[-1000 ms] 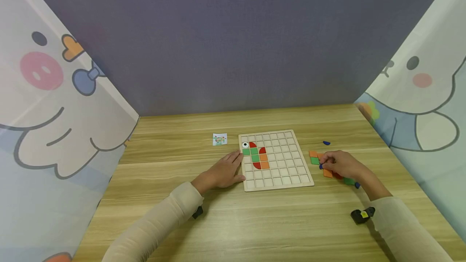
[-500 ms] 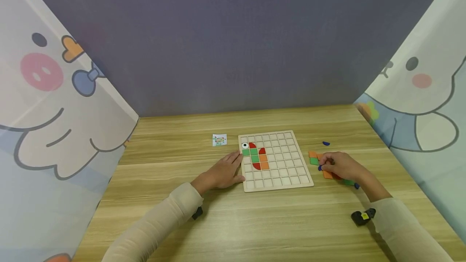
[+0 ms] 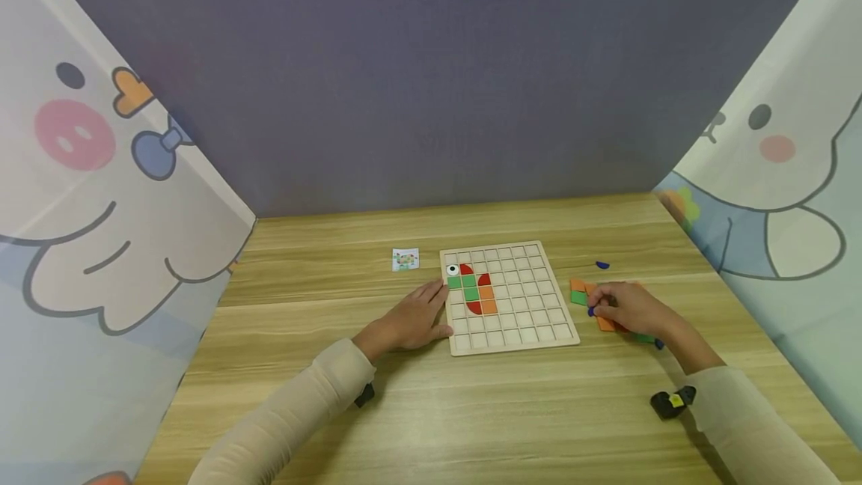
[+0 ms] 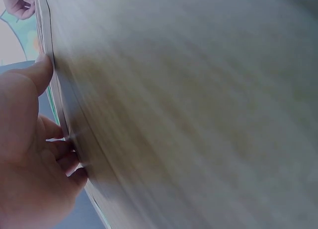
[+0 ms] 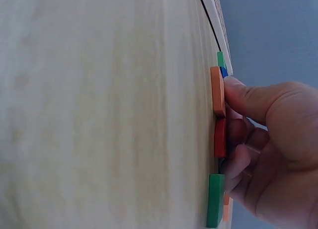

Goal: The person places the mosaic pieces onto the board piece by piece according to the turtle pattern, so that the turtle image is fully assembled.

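A light wooden grid board (image 3: pixel 528 298) lies on the table, with red, green and orange tiles and an eye tile (image 3: pixel 453 270) set in its left cells. My left hand (image 3: pixel 417 314) rests at the board's left edge, fingertips and thumb touching its side; the left wrist view shows these fingers (image 4: pixel 63 148) close up. Right of the board, my right hand (image 3: pixel 633 309) is over a group of loose tiles, thumb and index finger pinching a small blue piece (image 3: pixel 591 311). Beside the thumb in the right wrist view are an orange tile (image 5: pixel 217 91) and a red tile (image 5: pixel 220 137).
Behind the left hand lies a small picture card (image 3: pixel 405 259). Another blue piece (image 3: pixel 602 265) sits apart, beyond the right hand. Green tiles (image 3: pixel 578 297) lie among the loose group. A grey panel (image 3: pixel 431 81) rises at the table's back, with printed cartoon panels on both sides.
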### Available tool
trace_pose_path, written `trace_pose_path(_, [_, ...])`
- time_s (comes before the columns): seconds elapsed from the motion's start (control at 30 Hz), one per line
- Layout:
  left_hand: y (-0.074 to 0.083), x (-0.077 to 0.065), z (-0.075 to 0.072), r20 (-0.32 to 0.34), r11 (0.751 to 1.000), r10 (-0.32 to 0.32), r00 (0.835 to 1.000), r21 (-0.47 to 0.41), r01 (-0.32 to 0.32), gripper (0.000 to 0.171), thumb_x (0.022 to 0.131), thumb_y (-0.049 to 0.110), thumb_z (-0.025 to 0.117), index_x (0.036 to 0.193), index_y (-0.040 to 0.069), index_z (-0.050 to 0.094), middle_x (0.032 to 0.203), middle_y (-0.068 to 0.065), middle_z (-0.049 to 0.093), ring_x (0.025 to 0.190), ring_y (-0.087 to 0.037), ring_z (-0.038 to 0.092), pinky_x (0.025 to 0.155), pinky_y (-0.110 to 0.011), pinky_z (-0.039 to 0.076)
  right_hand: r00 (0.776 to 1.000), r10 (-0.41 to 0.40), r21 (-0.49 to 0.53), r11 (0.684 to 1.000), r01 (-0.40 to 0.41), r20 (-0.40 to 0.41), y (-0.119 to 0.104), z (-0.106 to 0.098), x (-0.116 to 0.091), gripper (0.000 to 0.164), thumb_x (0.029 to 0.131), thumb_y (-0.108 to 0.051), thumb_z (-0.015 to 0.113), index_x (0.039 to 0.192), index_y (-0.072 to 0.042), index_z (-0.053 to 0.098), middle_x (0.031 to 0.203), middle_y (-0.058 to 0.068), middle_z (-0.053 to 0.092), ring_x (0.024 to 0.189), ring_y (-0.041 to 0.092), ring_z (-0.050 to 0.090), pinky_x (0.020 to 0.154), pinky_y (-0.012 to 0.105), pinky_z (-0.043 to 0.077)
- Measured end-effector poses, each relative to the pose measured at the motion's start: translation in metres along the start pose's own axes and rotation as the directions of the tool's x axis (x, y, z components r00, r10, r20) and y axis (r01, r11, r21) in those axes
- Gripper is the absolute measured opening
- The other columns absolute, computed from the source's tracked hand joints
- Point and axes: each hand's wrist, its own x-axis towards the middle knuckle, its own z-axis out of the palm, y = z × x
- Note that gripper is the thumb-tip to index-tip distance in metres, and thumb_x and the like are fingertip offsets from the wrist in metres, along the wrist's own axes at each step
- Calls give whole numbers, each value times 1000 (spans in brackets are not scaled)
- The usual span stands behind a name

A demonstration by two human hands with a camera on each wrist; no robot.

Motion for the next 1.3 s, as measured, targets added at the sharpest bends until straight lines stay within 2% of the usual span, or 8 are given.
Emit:
trace_pose_path(0.17, [-1,-1,1,6,1000,-13,1000,1,13,86,103,55,49,163,2,17,171,-16,14,159,-29,16,129,-43,21,997,-52,34,998,50,53,-1,0,2,7,100,-4,61,97,-11,59,84,-5,59,68,1,46,62,22,42])
trace_pose_path(0.4, [0,-1,1,6,1000,-6,1000,-1,6,85,104,54,49,163,1,17,171,-17,15,159,-30,17,129,-44,22,999,3,97,995,-7,41,2,-5,-4,4,103,-12,59,99,-11,59,81,-3,59,64,4,48,61,24,43])
trace_pose_path(0.63, [2,-1,-1,-5,1000,-1,1000,-7,1,85,104,54,49,162,0,19,170,-18,16,159,-31,17,129,-44,22,999,39,198,979,-44,27,3,-8,-2,12,105,-18,59,104,-6,61,80,3,61,63,9,53,57,26,48])
trace_pose_path(0.8, [1,-1,-1,0,1000,-6,1000,-4,6,85,104,55,48,163,1,18,171,-17,16,159,-30,17,129,-44,22,999,47,247,968,-48,11,-4,-8,3,15,104,-20,59,107,-6,64,84,5,61,63,9,52,56,26,48])
trace_pose_path(0.97, [2,-1,-1,-3,1000,-7,1000,-1,7,85,104,54,48,162,0,18,171,-17,16,159,-31,17,129,-44,22,998,61,287,956,-67,32,-12,-7,10,15,105,-19,58,110,-6,65,90,9,61,59,9,50,52,28,48])
trace_pose_path(1.03, [2,-1,-1,-6,1000,-4,1000,4,4,85,104,54,49,162,0,18,171,-17,16,159,-31,17,128,-44,23,998,59,291,954,-67,35,-17,-7,13,16,105,-18,58,111,-6,65,97,11,63,65,9,51,56,28,49])
trace_pose_path(1.17, [1,-1,0,-8,1000,-3,1000,7,3,85,104,54,49,162,0,19,170,-18,16,159,-32,18,128,-45,23,997,57,331,941,-72,54,-25,-5,18,17,105,-16,58,112,-3,66,103,16,65,64,10,50,55,28,49])
trace_pose_path(1.3, [1,0,0,-9,1000,-3,1000,5,3,85,104,54,50,162,0,19,170,-18,16,159,-32,18,128,-45,23,994,62,375,923,-89,86,-32,1,24,16,104,-14,58,112,-3,67,99,17,67,57,10,47,50,27,47])
